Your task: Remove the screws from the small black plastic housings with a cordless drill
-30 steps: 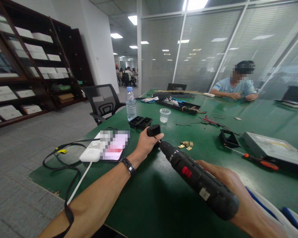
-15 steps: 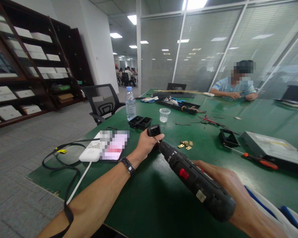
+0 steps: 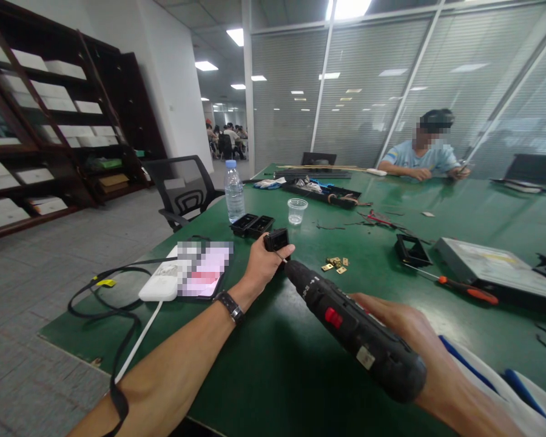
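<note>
The small black plastic housing (image 3: 276,240) sits on the green table (image 3: 273,364) at about twelve o'clock from my chest, boxy, open-topped and matte, the same sort as the pair of black housings (image 3: 252,225) lying just beyond it at eleven o'clock. My left hand (image 3: 264,263) is closed around its near side, thumb up against the edge, pinning it to the table so it can't turn under the bit. My right hand (image 3: 403,328), at four o'clock, is wrapped shut on the grip of the black electric screwdriver (image 3: 352,331), red switch facing up; I hold it slanted so its thin bit meets the housing right beside my thumb.

At one o'clock from the housing lies a scatter of small brass pieces (image 3: 334,264), near enough to reach. Farther right are another black frame (image 3: 410,251), an orange-handled screwdriver (image 3: 455,283) and a flat metal unit (image 3: 491,270). At ten o'clock sit a white power bank (image 3: 160,285) with its cable, a water bottle (image 3: 233,191) and a clear cup (image 3: 296,210). Another person (image 3: 421,159) works at the far side, at one o'clock.
</note>
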Motion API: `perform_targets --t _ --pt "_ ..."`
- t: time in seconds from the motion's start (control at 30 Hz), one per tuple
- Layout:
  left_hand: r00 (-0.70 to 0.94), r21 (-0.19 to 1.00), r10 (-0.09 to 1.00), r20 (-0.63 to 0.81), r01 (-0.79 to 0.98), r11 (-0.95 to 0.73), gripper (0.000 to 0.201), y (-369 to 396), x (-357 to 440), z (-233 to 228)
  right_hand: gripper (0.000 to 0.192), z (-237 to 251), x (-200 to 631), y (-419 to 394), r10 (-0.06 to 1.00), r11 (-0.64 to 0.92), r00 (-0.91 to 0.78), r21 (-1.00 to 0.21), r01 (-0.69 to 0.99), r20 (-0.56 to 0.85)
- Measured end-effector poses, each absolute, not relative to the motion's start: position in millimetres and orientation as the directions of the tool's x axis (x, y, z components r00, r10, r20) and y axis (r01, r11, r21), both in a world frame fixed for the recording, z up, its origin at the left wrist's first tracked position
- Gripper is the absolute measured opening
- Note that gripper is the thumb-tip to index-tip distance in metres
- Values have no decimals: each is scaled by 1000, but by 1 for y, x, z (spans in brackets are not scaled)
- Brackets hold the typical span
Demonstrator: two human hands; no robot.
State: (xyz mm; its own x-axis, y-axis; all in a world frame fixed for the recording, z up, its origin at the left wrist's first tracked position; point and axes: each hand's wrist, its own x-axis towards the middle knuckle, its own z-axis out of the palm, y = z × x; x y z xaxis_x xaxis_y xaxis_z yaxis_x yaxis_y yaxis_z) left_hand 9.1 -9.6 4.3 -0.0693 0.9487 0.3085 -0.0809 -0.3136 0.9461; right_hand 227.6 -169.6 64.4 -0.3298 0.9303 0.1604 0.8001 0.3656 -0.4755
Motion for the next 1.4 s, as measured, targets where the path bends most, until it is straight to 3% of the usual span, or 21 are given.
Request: perform_targets --t 0.33,0.57,0.77,0.97,1.4 --pt "-40 967 980 196 -159 -200 40 -15 12 11 19 65 227 -168 932 358 -335 -496 791 138" --pt "-24 964 982 185 -189 -186 40 -16 13 12 29 65 227 -168 937 347 -318 -477 807 143" --pt "-2 967 985 173 -192 -170 40 -14 12 9 16 63 227 -168 932 363 -328 -454 814 157" --pt "28 966 986 164 -209 -155 39 -14 12 9 21 64 227 -169 923 384 -334 -492 781 191" --pt "44 971 985 165 -181 -154 38 -15 11 9 10 69 224 -171 933 360 -321 -485 797 165"
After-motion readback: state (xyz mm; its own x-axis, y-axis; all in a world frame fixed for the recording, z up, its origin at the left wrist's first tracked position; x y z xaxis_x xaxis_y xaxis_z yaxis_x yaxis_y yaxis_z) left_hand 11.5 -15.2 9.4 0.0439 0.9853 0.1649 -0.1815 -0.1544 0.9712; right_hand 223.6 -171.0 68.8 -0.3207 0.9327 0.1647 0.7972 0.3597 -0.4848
